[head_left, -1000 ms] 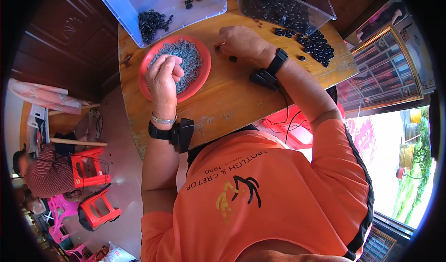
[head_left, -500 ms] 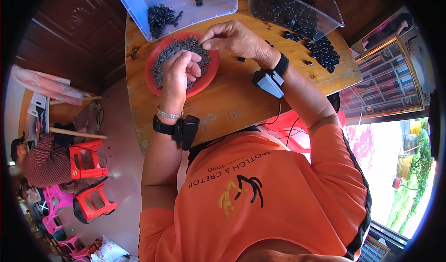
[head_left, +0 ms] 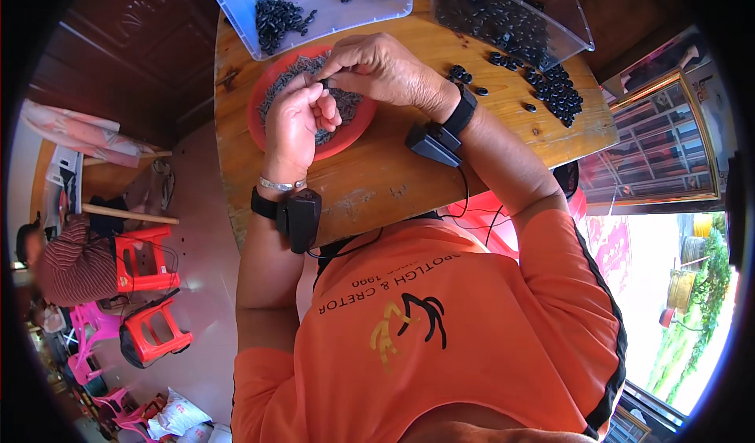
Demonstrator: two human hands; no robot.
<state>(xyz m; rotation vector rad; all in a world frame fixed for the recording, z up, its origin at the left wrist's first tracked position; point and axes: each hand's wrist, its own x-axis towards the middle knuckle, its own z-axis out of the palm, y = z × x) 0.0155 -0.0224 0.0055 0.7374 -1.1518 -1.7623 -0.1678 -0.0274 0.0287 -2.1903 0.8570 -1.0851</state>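
Observation:
My left hand [head_left: 295,121] and my right hand [head_left: 385,69] meet fingertip to fingertip over a red plastic bowl [head_left: 365,121]. A small black piece [head_left: 325,84] shows between the closed fingertips of both hands; the fingers hide most of it. My left fingers are curled, with the thumb up against the right fingertips. Small grey pieces [head_left: 275,89] fill the bowl beneath. Glossy black oval pieces [head_left: 560,93] lie loose on the wooden table to the right, with a few [head_left: 459,73] nearer my right wrist.
Beyond the bowl stands a translucent bin [head_left: 362,26] holding a heap of black parts [head_left: 277,25]. A second clear bin [head_left: 511,18], at the far right, contains many black pieces. Cables hang from both wrist devices. Red stools [head_left: 145,258] and a seated person [head_left: 75,266] are at the left.
My right hand has come left and its fingertips now touch those of my left hand. More loose black pieces show beside my right wrist. The view has shifted slightly.

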